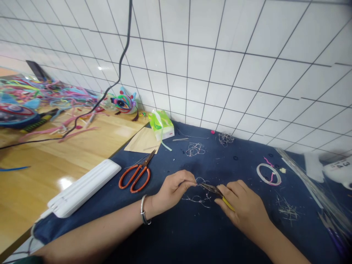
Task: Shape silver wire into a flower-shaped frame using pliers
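Over the dark blue cloth, my left hand [174, 189] pinches a thin bent wire piece [202, 200] with thumb and fingertips. Loops of that wire hang and curl below and behind the fingertips. My right hand [243, 205] is wrapped round yellow-handled pliers [210, 187], whose narrow jaws point left and meet the wire right beside my left fingertips. Whether the jaws are fully closed on it is too small to tell. Orange-handled scissors [136, 175] lie on the cloth to the left of my left hand.
Wire tangles [195, 149] lie behind the hands. A tape ring [268, 174] and wire offcuts [287, 211] sit at right, near long wires [305, 179]. A white power strip [85, 187], green tissue pack [161, 124] and black cable [121, 66] are at left. Tiled wall [203, 62] stands behind.
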`<control>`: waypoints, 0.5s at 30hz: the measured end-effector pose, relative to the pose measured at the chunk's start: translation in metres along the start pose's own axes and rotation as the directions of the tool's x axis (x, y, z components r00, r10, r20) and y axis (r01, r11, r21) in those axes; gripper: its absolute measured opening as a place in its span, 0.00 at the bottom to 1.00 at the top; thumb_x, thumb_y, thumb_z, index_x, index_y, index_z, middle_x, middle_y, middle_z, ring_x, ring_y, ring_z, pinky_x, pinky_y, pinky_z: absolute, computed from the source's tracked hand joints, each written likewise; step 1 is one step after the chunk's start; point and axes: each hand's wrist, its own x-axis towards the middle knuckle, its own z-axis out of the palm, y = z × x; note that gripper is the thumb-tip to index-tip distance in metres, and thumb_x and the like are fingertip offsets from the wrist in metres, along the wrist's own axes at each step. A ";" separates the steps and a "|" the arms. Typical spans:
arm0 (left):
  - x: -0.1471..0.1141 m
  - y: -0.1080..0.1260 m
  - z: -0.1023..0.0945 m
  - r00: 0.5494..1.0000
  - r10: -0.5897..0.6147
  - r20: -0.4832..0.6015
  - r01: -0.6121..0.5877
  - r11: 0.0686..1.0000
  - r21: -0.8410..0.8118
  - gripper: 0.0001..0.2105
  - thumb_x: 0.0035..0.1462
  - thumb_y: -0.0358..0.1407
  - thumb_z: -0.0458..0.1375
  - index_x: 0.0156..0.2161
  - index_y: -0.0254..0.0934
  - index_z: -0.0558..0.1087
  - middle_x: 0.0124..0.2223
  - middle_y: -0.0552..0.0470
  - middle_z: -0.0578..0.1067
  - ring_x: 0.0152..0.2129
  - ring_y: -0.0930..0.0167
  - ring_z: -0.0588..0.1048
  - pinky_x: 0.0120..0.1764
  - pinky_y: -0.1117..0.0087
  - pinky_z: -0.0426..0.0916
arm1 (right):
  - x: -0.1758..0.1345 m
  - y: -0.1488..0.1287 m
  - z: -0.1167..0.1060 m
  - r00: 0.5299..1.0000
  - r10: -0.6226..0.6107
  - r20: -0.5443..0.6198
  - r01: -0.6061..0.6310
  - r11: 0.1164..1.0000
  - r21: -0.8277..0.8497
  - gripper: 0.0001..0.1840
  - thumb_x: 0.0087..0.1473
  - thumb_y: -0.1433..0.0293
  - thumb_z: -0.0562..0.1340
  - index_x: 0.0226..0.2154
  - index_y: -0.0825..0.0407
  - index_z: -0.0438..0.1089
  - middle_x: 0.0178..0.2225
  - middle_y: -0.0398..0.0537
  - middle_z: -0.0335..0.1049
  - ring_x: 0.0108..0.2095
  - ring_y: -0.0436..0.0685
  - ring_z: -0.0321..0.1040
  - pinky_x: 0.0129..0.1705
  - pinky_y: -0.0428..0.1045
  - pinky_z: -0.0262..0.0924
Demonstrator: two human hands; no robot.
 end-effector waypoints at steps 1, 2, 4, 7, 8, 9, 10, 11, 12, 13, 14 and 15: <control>0.000 0.000 0.000 1.000 0.014 0.003 -0.014 1.000 0.014 0.06 0.57 0.28 0.51 0.35 0.34 0.70 0.32 0.48 0.73 0.31 0.72 0.71 0.37 0.69 0.67 | 0.000 0.002 -0.001 1.000 -0.006 0.008 0.006 1.000 0.005 0.13 0.54 0.66 0.56 0.41 0.55 0.67 0.30 0.50 0.64 0.31 0.54 0.59 0.33 0.49 0.56; 0.000 0.000 -0.001 0.999 0.031 0.007 -0.031 0.999 0.027 0.05 0.57 0.28 0.52 0.35 0.34 0.70 0.33 0.48 0.73 0.32 0.71 0.71 0.37 0.68 0.67 | 0.000 0.003 -0.002 1.000 -0.013 0.015 0.013 1.000 0.008 0.13 0.54 0.65 0.56 0.41 0.55 0.67 0.30 0.51 0.64 0.31 0.55 0.59 0.34 0.50 0.56; 0.001 -0.001 -0.002 0.997 0.071 0.021 -0.072 0.997 0.040 0.05 0.57 0.28 0.52 0.35 0.35 0.70 0.33 0.47 0.73 0.34 0.70 0.71 0.39 0.66 0.66 | 0.001 0.004 -0.003 0.999 -0.025 0.025 0.025 1.000 0.010 0.14 0.54 0.65 0.56 0.41 0.55 0.67 0.31 0.52 0.64 0.32 0.55 0.59 0.35 0.51 0.56; 0.000 -0.001 -0.002 0.992 0.117 0.054 -0.119 0.992 0.039 0.05 0.57 0.27 0.52 0.36 0.35 0.70 0.34 0.47 0.74 0.35 0.69 0.71 0.40 0.64 0.66 | 0.001 0.004 -0.005 0.998 -0.027 0.055 0.026 0.999 0.026 0.14 0.53 0.65 0.57 0.41 0.55 0.67 0.32 0.52 0.64 0.33 0.56 0.59 0.35 0.52 0.56; 0.000 -0.001 -0.002 0.990 0.125 0.061 -0.127 0.991 0.037 0.06 0.57 0.27 0.52 0.37 0.35 0.70 0.34 0.47 0.74 0.35 0.69 0.71 0.40 0.64 0.66 | 0.001 0.004 -0.006 0.997 -0.027 0.073 0.024 0.999 0.040 0.14 0.53 0.65 0.56 0.41 0.54 0.67 0.32 0.52 0.64 0.34 0.57 0.58 0.35 0.52 0.56; 0.000 -0.001 -0.002 0.989 0.130 0.066 -0.132 0.991 0.035 0.06 0.57 0.27 0.52 0.37 0.36 0.70 0.34 0.47 0.74 0.35 0.69 0.71 0.40 0.64 0.66 | 0.002 0.004 -0.007 0.996 -0.027 0.091 0.022 0.998 0.054 0.14 0.53 0.65 0.56 0.41 0.54 0.67 0.33 0.52 0.64 0.34 0.57 0.58 0.35 0.52 0.55; 0.000 -0.001 -0.002 0.989 0.132 0.070 -0.135 0.990 0.032 0.06 0.56 0.27 0.52 0.37 0.36 0.70 0.34 0.47 0.74 0.35 0.69 0.71 0.40 0.63 0.66 | 0.002 0.004 -0.008 0.994 -0.027 0.107 0.019 0.998 0.068 0.14 0.53 0.64 0.56 0.41 0.54 0.66 0.33 0.52 0.64 0.34 0.57 0.58 0.36 0.52 0.55; -0.001 -0.001 -0.002 0.988 0.134 0.074 -0.136 0.990 0.029 0.06 0.56 0.26 0.52 0.37 0.36 0.70 0.35 0.47 0.74 0.35 0.69 0.71 0.41 0.63 0.65 | 0.002 0.003 -0.009 0.992 -0.028 0.119 0.018 0.997 0.078 0.14 0.53 0.64 0.56 0.41 0.54 0.66 0.33 0.52 0.64 0.34 0.57 0.58 0.36 0.52 0.55; -0.001 -0.001 -0.002 0.987 0.137 0.079 -0.139 0.990 0.025 0.07 0.56 0.26 0.52 0.37 0.36 0.70 0.35 0.47 0.74 0.35 0.69 0.71 0.41 0.63 0.65 | 0.002 0.003 -0.010 0.992 -0.029 0.125 0.018 0.996 0.085 0.14 0.53 0.64 0.56 0.41 0.54 0.66 0.33 0.52 0.64 0.34 0.57 0.58 0.36 0.52 0.55; -0.001 -0.001 -0.001 0.986 0.141 0.085 -0.143 0.989 0.022 0.07 0.56 0.26 0.52 0.38 0.36 0.70 0.35 0.47 0.73 0.35 0.69 0.71 0.41 0.63 0.65 | 0.003 0.003 -0.011 0.992 -0.028 0.125 0.017 0.996 0.088 0.14 0.53 0.64 0.56 0.41 0.54 0.66 0.33 0.52 0.64 0.34 0.57 0.58 0.35 0.52 0.55; -0.001 -0.001 -0.001 0.985 0.146 0.091 -0.149 0.989 0.019 0.07 0.56 0.26 0.52 0.38 0.36 0.70 0.35 0.47 0.73 0.35 0.69 0.71 0.41 0.63 0.66 | 0.003 0.003 -0.011 0.992 -0.029 0.120 0.018 0.996 0.090 0.15 0.53 0.64 0.57 0.41 0.54 0.66 0.33 0.52 0.64 0.34 0.56 0.58 0.35 0.52 0.55; -0.002 -0.001 -0.002 0.984 0.152 0.095 -0.154 0.988 0.016 0.07 0.56 0.26 0.52 0.38 0.36 0.70 0.35 0.47 0.73 0.35 0.69 0.71 0.41 0.63 0.66 | 0.003 0.003 -0.011 0.993 -0.031 0.111 0.021 0.996 0.091 0.15 0.53 0.63 0.57 0.41 0.54 0.67 0.33 0.52 0.64 0.34 0.56 0.58 0.35 0.52 0.55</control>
